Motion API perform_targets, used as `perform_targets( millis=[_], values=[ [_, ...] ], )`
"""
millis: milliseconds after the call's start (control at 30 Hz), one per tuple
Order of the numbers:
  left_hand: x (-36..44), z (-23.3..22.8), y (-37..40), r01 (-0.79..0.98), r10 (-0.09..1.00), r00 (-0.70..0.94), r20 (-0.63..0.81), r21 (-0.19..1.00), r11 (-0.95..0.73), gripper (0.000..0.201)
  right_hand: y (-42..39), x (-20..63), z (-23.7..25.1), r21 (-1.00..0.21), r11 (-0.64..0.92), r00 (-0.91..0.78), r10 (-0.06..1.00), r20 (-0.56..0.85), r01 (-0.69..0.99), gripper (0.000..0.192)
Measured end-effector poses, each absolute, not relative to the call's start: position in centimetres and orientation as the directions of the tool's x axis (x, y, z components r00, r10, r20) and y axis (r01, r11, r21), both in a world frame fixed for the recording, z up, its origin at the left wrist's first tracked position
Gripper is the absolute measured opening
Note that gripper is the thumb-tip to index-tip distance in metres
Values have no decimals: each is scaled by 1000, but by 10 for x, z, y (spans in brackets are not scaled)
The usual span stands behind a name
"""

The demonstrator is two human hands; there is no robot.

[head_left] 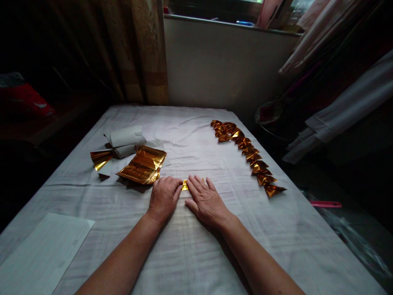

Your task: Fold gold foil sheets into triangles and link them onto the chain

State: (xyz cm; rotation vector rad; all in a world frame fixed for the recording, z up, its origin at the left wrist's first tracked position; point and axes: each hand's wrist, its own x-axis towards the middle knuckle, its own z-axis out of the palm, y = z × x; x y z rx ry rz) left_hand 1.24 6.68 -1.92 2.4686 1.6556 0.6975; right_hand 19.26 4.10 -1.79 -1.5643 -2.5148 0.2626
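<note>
Between both grips — left hand (164, 196), right hand (206, 200), flat, clamping nothing — foil (185, 185): press its crease evenly.

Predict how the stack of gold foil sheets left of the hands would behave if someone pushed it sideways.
The stack of gold foil sheets already lies fanned and uneven, so it would probably slide apart rather than move as one. Its glossy surfaces suggest slipperiness. The sheets look thin and creased, so likely light and floppy on the white cloth.

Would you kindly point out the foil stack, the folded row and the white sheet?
foil stack (143, 165), head view, top sheet's middle.
folded row (250, 150), head view, a mid-row piece.
white sheet (43, 254), head view, its centre.
</note>
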Motion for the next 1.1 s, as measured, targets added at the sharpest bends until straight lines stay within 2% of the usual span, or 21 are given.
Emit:
perform_targets(
  millis=[200,333,400,467,533,700,1000,1100],
  values=[
    [11,-19,67,852,897,309,317,326,-409,12,35,213,-18,-196,320,-329,944,-12,927,62],
    [17,-16,63,878,894,307,327,265,-399,16,32,219,-19,-152,277,-284,958,-28,949,62],
    [23,-15,58,868,866,342,365,230,-439,21,32,219,-20,-144,277,-283,959,-26,950,62],
    [30,-16,53,813,811,446,380,208,-544,29,32,219,-20,-141,277,-282,959,-16,951,61],
    [35,-18,49,758,775,543,323,208,-618,37,32,218,-20,-138,277,-281,960,-7,951,61],
    [32,-24,47,772,798,582,159,200,-603,54,32,219,-22,-135,287,-290,957,-3,948,63],
    [6,-26,40,814,822,559,107,120,-569,61,32,219,-20,-158,272,-277,961,-15,949,62],
    [2,-19,35,840,846,515,136,116,-530,60,32,219,-20,-163,275,-279,960,-7,948,62]
  ],
)
